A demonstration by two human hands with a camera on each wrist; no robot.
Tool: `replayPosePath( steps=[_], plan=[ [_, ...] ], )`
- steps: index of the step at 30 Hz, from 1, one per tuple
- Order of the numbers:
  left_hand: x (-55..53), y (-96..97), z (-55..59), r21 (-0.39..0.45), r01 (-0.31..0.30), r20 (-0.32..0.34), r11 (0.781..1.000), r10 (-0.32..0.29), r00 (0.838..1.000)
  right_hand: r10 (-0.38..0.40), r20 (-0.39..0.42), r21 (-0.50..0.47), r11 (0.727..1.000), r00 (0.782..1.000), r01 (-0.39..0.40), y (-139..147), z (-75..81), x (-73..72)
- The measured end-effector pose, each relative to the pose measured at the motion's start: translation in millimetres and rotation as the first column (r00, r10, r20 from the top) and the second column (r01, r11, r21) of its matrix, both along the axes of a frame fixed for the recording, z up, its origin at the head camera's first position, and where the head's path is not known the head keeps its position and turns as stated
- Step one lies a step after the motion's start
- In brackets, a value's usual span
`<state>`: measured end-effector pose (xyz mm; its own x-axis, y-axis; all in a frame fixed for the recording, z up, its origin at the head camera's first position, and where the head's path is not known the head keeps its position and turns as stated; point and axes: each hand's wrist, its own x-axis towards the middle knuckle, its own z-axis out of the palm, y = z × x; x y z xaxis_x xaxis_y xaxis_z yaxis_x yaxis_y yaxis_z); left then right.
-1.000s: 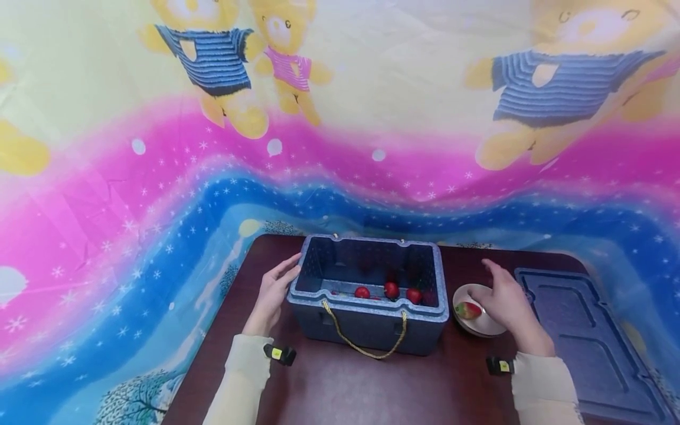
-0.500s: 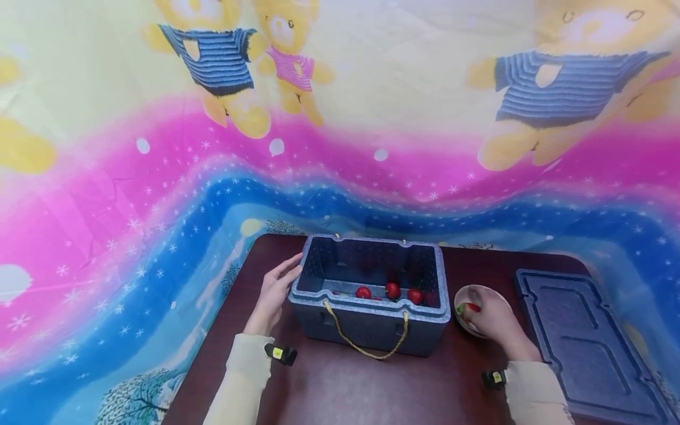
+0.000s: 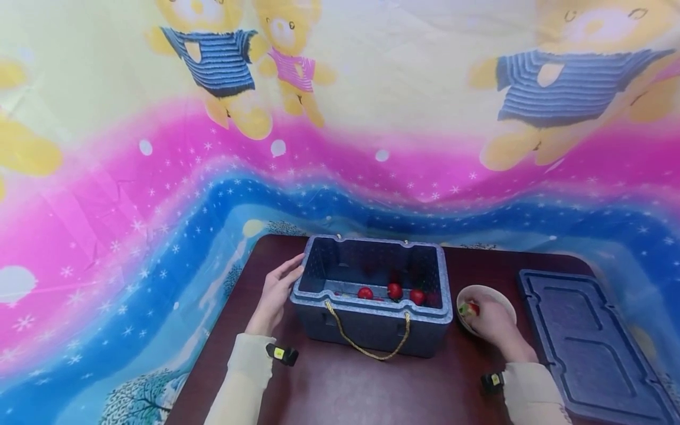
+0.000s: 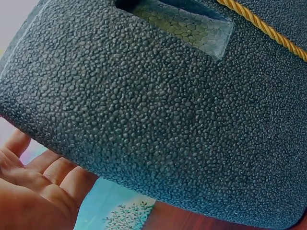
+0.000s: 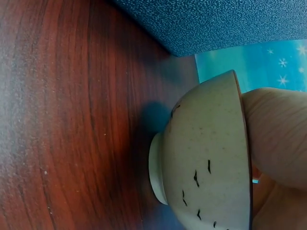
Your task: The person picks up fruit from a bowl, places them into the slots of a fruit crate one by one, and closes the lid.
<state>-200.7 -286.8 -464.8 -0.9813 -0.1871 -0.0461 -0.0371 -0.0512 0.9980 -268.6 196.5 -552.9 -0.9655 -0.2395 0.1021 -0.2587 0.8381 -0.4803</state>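
Note:
My left hand [image 3: 273,298] rests on the left side of a dark blue-grey speckled box [image 3: 366,333], its fingers straight along the wall near the rim. In the left wrist view the fingers [image 4: 53,167] show at the edge of the pebbled box wall. Right of the box stands a cream bowl [image 3: 502,295], and my right hand [image 3: 496,321] reaches into it. There it pinches a small red fruit with a green end [image 3: 464,308]. In the right wrist view the bowl's outer wall [image 5: 206,153] hides the fruit and the fingertips.
Several round red fruits [image 3: 394,291] lie inside the open box. A yellow rope handle [image 3: 366,351] hangs at its front. The box's dark lid [image 3: 595,342] lies at the right of the dark red table [image 3: 404,389]. A printed cloth [image 3: 372,195] hangs behind.
My right hand has come down into the bowl, and its fingers have closed round the red and green fruit. The left hand has stayed at the box's side.

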Motion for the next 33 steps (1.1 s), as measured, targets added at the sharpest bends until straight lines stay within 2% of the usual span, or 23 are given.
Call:
replayPosePath(
  steps=[8, 15, 23, 33],
  plan=[
    [-1.5, 0.0, -1.0, -0.015, 0.009, -0.009, 1.0, -0.009, 1.0, 0.006, 0.023, 0.024, 1.0, 1.0, -0.006, -1.2, 3.8, 0.3],
    [-0.8, -0.1, -0.9, -0.017, 0.001, -0.006, 1.0, -0.001, 1.0, 0.001, 0.022, 0.021, 1.0, 1.0, -0.002, -0.1, 0.3, 0.5],
    [-1.3, -0.2, -0.9, -0.005, 0.007, -0.019, 1.0, -0.007, 1.0, 0.018, -0.027, 0.022, 1.0, 0.999, -0.017, 0.4, 1.9, 0.8],
    [-0.5, -0.7, 0.0, 0.01, 0.01, -0.01, 1.0, -0.01, 1.0, -0.008, 0.053, 0.004, 1.0, 0.999, 0.008, 0.9, 9.7, 3.0]
  ],
)
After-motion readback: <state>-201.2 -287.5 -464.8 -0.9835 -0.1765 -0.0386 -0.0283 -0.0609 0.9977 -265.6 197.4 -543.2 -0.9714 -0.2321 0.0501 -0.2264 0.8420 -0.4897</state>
